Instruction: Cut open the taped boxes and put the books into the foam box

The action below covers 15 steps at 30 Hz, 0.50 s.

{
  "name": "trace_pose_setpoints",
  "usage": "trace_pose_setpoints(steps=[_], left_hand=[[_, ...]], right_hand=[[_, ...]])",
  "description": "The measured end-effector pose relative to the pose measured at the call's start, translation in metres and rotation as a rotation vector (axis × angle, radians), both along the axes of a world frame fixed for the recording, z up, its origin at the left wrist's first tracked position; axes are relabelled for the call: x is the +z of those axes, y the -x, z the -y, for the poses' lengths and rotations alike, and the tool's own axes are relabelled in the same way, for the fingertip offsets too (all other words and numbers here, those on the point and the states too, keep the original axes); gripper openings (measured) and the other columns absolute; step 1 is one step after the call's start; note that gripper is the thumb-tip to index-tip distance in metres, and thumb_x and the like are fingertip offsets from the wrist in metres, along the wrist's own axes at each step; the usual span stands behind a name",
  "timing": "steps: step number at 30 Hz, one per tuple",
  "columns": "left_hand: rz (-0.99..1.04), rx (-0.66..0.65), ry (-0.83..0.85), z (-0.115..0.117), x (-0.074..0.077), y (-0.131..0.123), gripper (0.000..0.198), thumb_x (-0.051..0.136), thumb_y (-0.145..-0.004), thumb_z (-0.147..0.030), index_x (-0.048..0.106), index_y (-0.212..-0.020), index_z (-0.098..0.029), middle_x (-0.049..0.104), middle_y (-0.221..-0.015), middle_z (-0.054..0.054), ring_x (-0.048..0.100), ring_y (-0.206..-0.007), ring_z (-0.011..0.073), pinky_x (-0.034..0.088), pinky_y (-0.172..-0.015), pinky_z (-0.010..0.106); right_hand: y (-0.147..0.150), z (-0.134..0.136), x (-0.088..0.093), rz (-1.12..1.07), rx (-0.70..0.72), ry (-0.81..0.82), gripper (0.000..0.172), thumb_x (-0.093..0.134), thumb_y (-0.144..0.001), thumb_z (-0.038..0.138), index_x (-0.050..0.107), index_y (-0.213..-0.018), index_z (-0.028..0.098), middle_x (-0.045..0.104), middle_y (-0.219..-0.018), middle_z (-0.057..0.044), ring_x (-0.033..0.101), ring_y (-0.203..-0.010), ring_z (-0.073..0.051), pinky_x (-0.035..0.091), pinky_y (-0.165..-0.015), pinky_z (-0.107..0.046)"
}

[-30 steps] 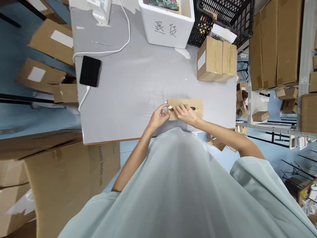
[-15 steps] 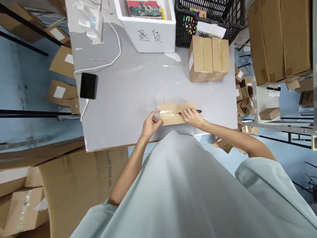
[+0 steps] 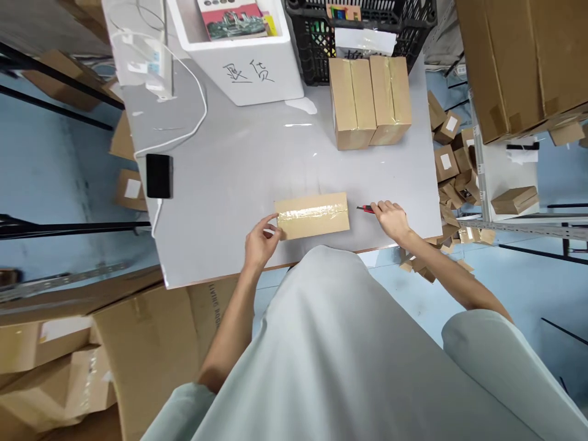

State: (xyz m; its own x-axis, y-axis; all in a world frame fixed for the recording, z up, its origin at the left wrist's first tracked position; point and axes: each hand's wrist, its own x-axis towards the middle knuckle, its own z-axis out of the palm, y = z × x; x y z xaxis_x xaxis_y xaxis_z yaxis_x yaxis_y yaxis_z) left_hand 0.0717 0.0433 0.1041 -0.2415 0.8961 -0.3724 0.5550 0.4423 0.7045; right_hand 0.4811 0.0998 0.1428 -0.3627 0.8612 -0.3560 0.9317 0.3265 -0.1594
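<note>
A small cardboard box (image 3: 313, 228) with shiny clear tape along its top lies near the table's front edge. Its left end is gripped by my left hand (image 3: 261, 245), the fingers curled at the corner. Off the box's right end, my right hand (image 3: 390, 220) is closed round a red and black box cutter (image 3: 366, 209), whose tip points left toward the box without touching it. Most of the cutter's handle is hidden in my palm.
Two taped cartons (image 3: 372, 104) stand at the back right of the table (image 3: 229, 171), before a black crate (image 3: 312, 46). A white foam bin (image 3: 257, 70) holds books. On the left lie a black device (image 3: 159, 176) with a cable and a power strip (image 3: 160, 67).
My right hand has drawn the box cutter off the box's top and away to the right. My left hand stays at the box's left end. The view has shifted slightly.
</note>
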Motion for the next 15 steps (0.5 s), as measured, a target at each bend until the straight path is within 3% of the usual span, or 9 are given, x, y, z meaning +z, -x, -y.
trace_pose_setpoints(steps=[3, 6, 8, 12, 15], left_hand=[[0.015, 0.076, -0.061, 0.001, 0.009, -0.002, 0.048, 0.069, -0.083, -0.036, 0.078, -0.129, -0.024, 0.078, -0.1, 0.004, 0.062, -0.067, 0.0148, 0.055, -0.074, 0.031], [0.091, 0.158, -0.098, -0.001, 0.016, -0.001, 0.056, 0.07, -0.081, -0.037, 0.075, -0.134, -0.02, 0.08, -0.1, 0.005, 0.062, -0.068, 0.0146, 0.058, -0.074, 0.032], [0.174, 0.19, -0.093, -0.003, 0.021, 0.0, 0.061, 0.072, -0.078, -0.036, 0.074, -0.136, -0.017, 0.081, -0.1, 0.006, 0.063, -0.069, 0.0143, 0.06, -0.073, 0.032], [0.309, 0.225, -0.052, -0.004, 0.034, 0.001, 0.066, 0.074, -0.075, -0.036, 0.072, -0.137, -0.015, 0.082, -0.099, 0.007, 0.066, -0.068, 0.0135, 0.064, -0.073, 0.033], [0.375, 0.231, -0.044, 0.001, 0.046, 0.002, 0.068, 0.075, -0.075, -0.034, 0.071, -0.141, -0.016, 0.083, -0.099, 0.006, 0.067, -0.067, 0.013, 0.064, -0.074, 0.034]], right_hand=[[0.003, 0.01, -0.022, -0.214, -0.356, 0.031, 0.035, 0.06, -0.101, 0.023, 0.069, -0.134, 0.02, 0.078, -0.116, -0.013, 0.068, -0.103, -0.03, 0.049, -0.085, -0.037], [0.023, 0.017, -0.045, -0.561, -0.689, 0.119, 0.026, 0.071, -0.094, 0.042, 0.07, -0.111, 0.023, 0.073, -0.094, -0.002, 0.064, -0.084, -0.022, 0.048, -0.076, -0.031], [0.041, 0.019, -0.056, -0.776, -0.827, 0.178, 0.037, 0.077, -0.087, 0.056, 0.065, -0.094, 0.022, 0.062, -0.079, 0.003, 0.055, -0.074, -0.018, 0.045, -0.07, -0.029], [0.072, 0.02, -0.064, -1.016, -0.932, 0.312, 0.059, 0.086, -0.071, 0.069, 0.064, -0.098, 0.022, 0.043, -0.067, 0.01, 0.043, -0.066, -0.014, 0.037, -0.059, -0.028], [0.089, 0.022, -0.065, -1.029, -0.897, 0.327, 0.063, 0.084, -0.074, 0.073, 0.066, -0.107, 0.021, 0.041, -0.067, 0.01, 0.041, -0.064, -0.014, 0.037, -0.058, -0.028]])
